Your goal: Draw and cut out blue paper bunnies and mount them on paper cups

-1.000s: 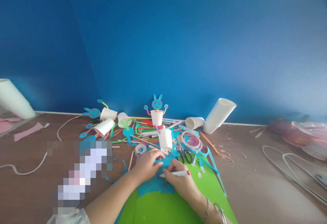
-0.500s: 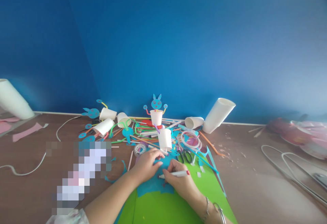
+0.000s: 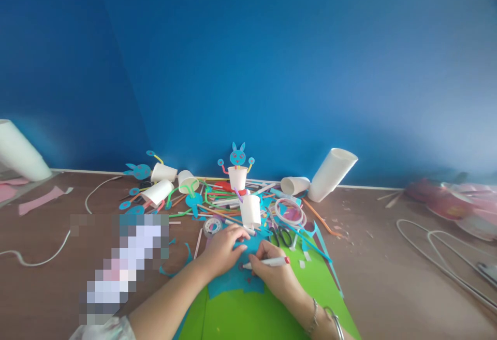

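My right hand [image 3: 274,271] grips a white marker with a red end [image 3: 272,262], its tip down on a sheet of blue paper [image 3: 229,284]. Small dark reddish marks show on the paper around the tip. My left hand [image 3: 225,249] lies on the upper left of that sheet, fingers stretched out. Under the blue paper is a bright green sheet [image 3: 295,309]. A white paper cup [image 3: 250,211] with a purple straw stands just beyond my hands. Black-handled scissors [image 3: 282,236] lie beyond my right hand, and a roll of tape [image 3: 213,226] sits by my left.
A cup with a blue paper rabbit [image 3: 237,158] stands at the back. Several cups with bent straws lie left, among them a tipped cup [image 3: 158,192]. A white paper roll [image 3: 333,175] leans on the wall. A cable [image 3: 438,257] runs along the right.
The marker and my right hand have shifted very slightly, and the mark on the blue paper below the tip looks fuller. My left hand stays where it was.
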{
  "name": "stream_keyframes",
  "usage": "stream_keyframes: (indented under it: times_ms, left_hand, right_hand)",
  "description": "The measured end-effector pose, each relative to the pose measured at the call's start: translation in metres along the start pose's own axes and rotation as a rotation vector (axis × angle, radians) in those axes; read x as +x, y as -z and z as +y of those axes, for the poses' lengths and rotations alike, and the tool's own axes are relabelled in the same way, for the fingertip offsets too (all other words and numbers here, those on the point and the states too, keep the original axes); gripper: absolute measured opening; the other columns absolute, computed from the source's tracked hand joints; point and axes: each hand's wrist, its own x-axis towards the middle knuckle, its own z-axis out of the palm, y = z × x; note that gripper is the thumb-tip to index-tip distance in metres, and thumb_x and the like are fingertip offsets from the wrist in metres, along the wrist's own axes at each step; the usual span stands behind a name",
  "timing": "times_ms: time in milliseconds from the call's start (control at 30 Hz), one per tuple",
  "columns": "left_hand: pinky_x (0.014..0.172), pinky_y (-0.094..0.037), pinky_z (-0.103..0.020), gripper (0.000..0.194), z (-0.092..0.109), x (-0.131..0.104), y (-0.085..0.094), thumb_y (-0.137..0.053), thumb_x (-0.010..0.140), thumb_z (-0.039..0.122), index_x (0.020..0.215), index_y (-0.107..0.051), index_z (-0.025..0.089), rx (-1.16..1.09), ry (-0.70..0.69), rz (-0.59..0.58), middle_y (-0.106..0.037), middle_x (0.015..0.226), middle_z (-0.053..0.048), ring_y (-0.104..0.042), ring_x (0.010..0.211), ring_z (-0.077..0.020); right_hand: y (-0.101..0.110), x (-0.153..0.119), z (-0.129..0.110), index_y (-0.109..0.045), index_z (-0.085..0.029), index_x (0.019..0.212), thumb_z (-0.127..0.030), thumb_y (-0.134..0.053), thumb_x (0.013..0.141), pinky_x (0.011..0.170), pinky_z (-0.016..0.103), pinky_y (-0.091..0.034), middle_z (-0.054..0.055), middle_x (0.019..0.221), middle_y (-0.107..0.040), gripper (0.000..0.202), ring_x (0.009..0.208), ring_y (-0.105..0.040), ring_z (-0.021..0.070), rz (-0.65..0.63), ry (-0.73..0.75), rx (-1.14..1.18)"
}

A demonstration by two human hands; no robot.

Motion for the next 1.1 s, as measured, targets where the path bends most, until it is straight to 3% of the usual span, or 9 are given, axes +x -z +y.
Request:
stream_keyframes:
  times_ms: [1100]
  left_hand:
    - [0.077, -0.045, -0.028, 0.023, -0.0002, 0.0007, 0.0004, -0.055, 0.075, 0.012, 0.095, -0.063, 0.023, -0.012, -0.004, -0.009, -0.065, 0.104, -0.003, -0.06, 0.088, -0.0177]
  right_hand:
    - [-0.0005, -0.0017, -0.0032, -0.041, -0.023, 0.055, -0.025, -0.06, 0.069, 0.04, 0.02, -0.034, -0.008, 0.042, -0.047, 0.024, 0.04, -0.047, 0.0101, -0.002, -0.002, -0.061]
